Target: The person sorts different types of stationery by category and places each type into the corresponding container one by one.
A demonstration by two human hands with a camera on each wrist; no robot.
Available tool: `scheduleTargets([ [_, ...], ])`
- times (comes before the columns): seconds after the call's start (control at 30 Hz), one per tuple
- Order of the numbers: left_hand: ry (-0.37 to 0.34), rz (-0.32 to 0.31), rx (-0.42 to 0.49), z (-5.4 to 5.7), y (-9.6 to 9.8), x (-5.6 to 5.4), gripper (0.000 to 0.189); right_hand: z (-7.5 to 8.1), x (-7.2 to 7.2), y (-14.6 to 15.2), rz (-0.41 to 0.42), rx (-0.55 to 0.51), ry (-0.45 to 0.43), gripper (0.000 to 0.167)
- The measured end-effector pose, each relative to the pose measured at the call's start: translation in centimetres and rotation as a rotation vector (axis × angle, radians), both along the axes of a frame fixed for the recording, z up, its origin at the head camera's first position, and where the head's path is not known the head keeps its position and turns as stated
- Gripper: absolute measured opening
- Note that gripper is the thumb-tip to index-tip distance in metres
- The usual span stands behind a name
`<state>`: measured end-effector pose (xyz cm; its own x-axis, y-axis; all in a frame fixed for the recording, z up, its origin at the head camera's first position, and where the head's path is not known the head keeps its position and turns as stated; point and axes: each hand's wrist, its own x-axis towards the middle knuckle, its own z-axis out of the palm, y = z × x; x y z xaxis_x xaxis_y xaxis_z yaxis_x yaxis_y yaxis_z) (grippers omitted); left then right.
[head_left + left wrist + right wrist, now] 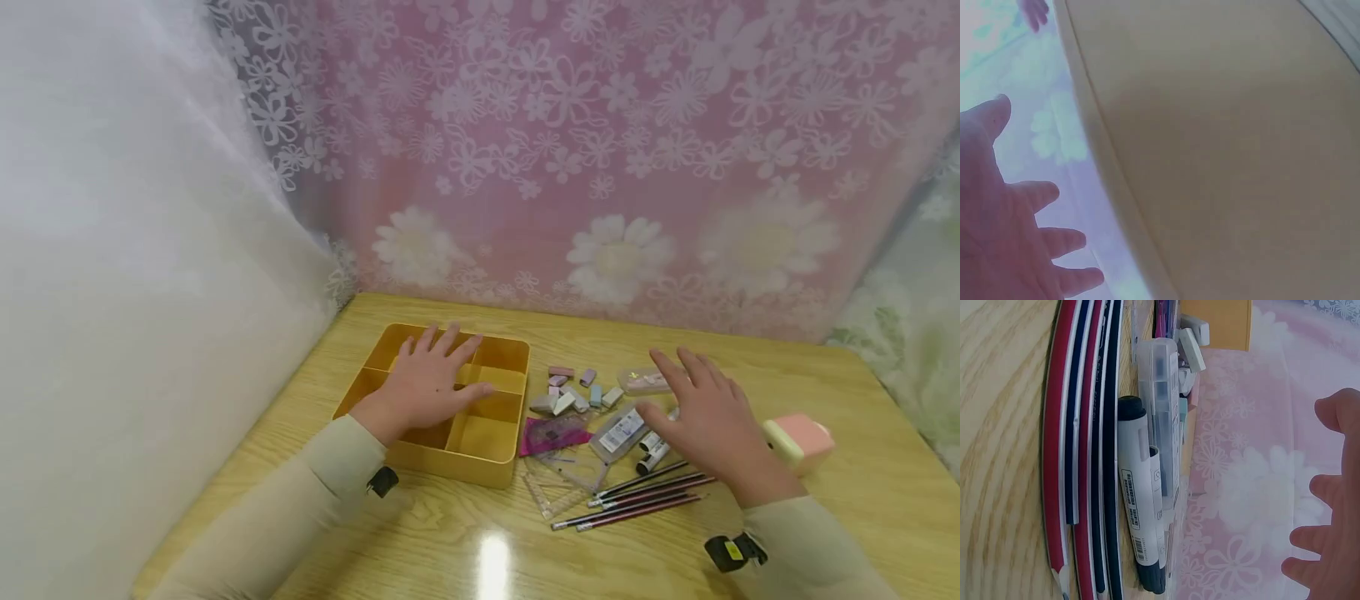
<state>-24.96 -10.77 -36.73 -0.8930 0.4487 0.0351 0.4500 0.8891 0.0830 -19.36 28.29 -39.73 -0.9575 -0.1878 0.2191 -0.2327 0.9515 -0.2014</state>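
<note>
My left hand point(429, 382) is spread above a yellow divided box point(450, 468), fingers straight, holding nothing. Fingers apart, my right hand point(708, 425) hovers over the stationery and likewise grips nothing. Below and beside it are two white markers point(1138, 487) with black caps, a clear plastic case point(1159, 412) and several striped pencils point(637, 504). Small pastel erasers point(565, 403) lie in a cluster right of the box. Clear set squares point(581, 475) and a magenta packet point(557, 435) sit between box and pencils. Another clear case point(643, 381) is partly behind the right hand.
A pink and cream block-shaped object point(802, 442), possibly a sharpener, stands right of the right hand. The wooden table point(442, 533) meets a floral pink curtain point(525, 208) at the back. White cloth point(150, 292) hangs along the left side.
</note>
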Motion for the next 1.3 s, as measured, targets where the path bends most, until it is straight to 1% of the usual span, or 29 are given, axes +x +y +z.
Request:
scheduleTargets([
  [0.07,-0.015,0.012,-0.003,0.0,-1.0,-0.1,0.088,0.0,0.0,-0.2,0.008,-0.004,-0.005,0.085],
  [0.2,-0.045,0.035,0.040,-0.3,-2.5,-0.4,0.088,0.0,0.3,-0.2,0.011,-0.004,-0.012,0.085],
  [0.3,-0.048,0.073,0.068,-0.9,-3.5,-0.8,0.088,0.0,0.5,-0.2,0.012,-0.009,-0.019,0.085],
  [0.43,-0.052,0.141,0.094,-1.7,-5.0,-1.5,0.089,-0.1,0.9,-0.1,0.016,-0.016,-0.030,0.085],
  [0.6,-0.062,0.221,0.114,-2.6,-6.7,-2.3,0.089,-0.5,1.3,0.3,0.010,-0.013,-0.021,0.085],
  [0.77,-0.069,0.267,0.205,-3.4,-8.3,-3.0,0.090,-0.8,1.3,0.7,0.001,-0.003,-0.022,0.085],
  [0.87,-0.107,0.298,0.238,-3.7,-9.4,-3.2,0.092,-1.0,1.4,0.8,-0.002,-0.002,-0.025,0.084],
  [0.93,-0.146,0.314,0.235,-4.0,-10.0,-3.3,0.092,-1.1,1.5,0.8,-0.003,-0.001,-0.022,0.083],
  [1.03,-0.202,0.340,0.239,-4.3,-10.7,-3.3,0.087,-1.1,1.7,0.8,0.000,0.009,-0.004,0.082],
  [1.1,-0.233,0.328,0.255,-4.5,-11.2,-3.4,0.081,-1.2,1.7,0.9,0.005,0.017,0.012,0.082],
  [1.17,-0.259,0.294,0.301,-4.6,-11.9,-3.5,0.072,-1.2,1.5,0.9,0.018,0.020,0.027,0.082],
  [1.2,-0.275,0.270,0.333,-4.6,-12.3,-3.5,0.069,-1.2,1.4,0.9,0.023,0.022,0.033,0.082],
  [1.3,-0.316,0.189,0.432,-5.1,-12.6,-3.8,0.067,-1.1,1.6,1.3,0.023,0.029,0.037,0.082],
])
